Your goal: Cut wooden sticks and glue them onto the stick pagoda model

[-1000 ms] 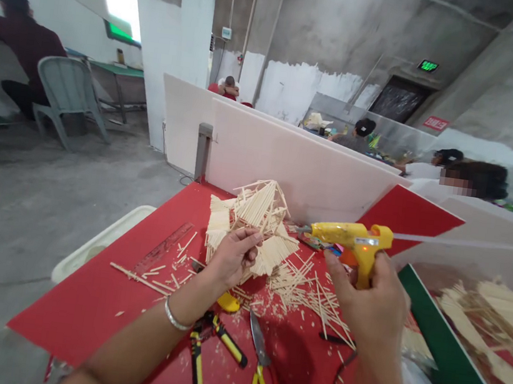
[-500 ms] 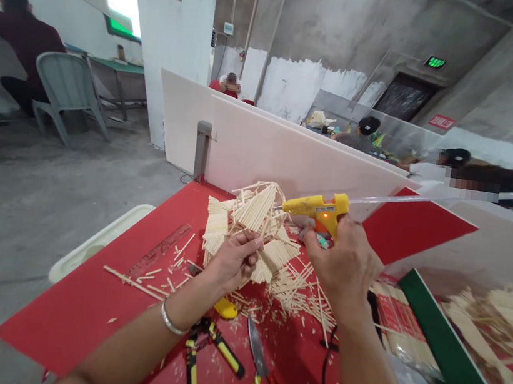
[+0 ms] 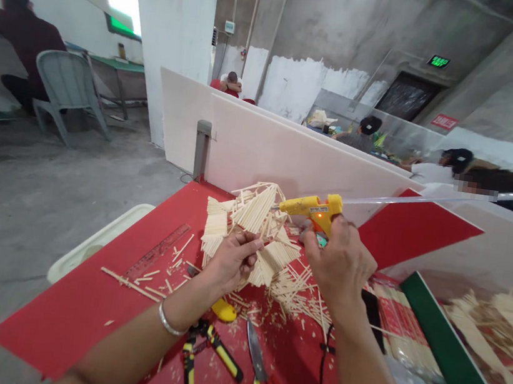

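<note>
A model built of thin wooden sticks [image 3: 252, 223] stands on the red table [image 3: 90, 308]. My left hand [image 3: 231, 261] is closed on its near side, fingers pinching the sticks. My right hand [image 3: 339, 266] grips a yellow hot glue gun [image 3: 313, 209]. The gun's nozzle points left and touches the upper part of the stick model. A long clear glue stick [image 3: 440, 197] juts out of the gun's back to the right. Loose sticks [image 3: 300, 289] lie scattered under both hands.
Yellow-handled pliers [image 3: 196, 360] and red-handled cutters [image 3: 261, 369] lie near my forearms, a red ruler [image 3: 158, 251] to the left. A white divider [image 3: 290, 152] backs the table. A green-edged box of sticks [image 3: 478, 334] sits right. Other people sit beyond the divider and far left.
My right hand has carried the glue gun leftward from the right side until its nozzle reached the stick model. My left hand has kept its hold on the model.
</note>
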A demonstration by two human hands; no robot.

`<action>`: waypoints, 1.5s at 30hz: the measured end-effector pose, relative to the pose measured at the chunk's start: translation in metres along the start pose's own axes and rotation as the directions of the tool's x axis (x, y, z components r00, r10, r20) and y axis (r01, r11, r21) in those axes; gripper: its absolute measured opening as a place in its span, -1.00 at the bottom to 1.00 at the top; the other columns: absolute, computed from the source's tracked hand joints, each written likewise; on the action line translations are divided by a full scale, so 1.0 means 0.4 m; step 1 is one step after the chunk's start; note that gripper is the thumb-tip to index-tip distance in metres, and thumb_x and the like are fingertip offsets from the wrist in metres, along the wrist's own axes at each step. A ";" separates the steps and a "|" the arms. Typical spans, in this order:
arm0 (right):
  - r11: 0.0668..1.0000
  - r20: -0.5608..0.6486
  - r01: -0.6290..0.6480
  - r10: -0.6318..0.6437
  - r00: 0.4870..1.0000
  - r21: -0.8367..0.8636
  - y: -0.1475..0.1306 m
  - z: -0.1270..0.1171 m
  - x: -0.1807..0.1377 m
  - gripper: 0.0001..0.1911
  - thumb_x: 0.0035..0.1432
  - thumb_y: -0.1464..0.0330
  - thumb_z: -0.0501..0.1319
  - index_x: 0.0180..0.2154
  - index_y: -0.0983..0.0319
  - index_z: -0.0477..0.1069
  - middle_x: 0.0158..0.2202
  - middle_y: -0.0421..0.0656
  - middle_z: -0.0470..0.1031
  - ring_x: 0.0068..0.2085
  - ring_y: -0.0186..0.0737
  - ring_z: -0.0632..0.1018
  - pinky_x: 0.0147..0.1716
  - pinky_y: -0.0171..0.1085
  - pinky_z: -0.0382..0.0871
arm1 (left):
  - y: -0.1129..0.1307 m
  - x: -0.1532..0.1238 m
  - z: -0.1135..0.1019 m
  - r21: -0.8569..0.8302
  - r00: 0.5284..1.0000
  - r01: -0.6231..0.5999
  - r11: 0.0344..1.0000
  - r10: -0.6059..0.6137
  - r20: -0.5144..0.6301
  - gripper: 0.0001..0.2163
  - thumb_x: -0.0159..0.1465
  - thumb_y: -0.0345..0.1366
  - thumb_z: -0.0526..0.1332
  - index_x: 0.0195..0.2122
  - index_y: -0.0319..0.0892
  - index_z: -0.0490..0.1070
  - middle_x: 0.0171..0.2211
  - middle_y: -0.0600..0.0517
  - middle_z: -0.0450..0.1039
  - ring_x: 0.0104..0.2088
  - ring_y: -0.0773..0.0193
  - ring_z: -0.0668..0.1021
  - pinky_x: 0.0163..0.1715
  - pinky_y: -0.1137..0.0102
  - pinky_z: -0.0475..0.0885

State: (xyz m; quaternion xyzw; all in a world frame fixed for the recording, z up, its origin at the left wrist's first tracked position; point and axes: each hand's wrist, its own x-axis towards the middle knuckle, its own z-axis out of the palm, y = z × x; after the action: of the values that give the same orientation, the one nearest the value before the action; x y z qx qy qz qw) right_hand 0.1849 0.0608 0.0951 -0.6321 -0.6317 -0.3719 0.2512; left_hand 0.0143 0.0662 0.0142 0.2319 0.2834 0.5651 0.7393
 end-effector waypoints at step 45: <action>0.998 -0.015 0.051 -0.051 0.999 0.037 0.018 0.001 -0.044 -0.61 0.24 0.16 0.04 -0.03 0.30 0.29 -0.24 -0.09 0.49 -0.40 -0.28 0.39 -0.47 -0.28 -0.01 | -0.006 0.004 0.014 -0.024 0.997 -0.072 0.997 0.072 -0.008 -0.69 -0.05 -0.27 0.46 -0.43 -0.26 0.35 -0.54 0.12 0.38 -0.69 0.58 0.28 -0.78 0.64 0.07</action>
State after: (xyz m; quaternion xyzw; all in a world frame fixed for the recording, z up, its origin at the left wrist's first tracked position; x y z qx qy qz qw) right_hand 0.1932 0.0500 0.0822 -0.6084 -0.6528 -0.3705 0.2578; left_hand 0.0200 0.0673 0.0164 0.2309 0.2709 0.5955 0.7202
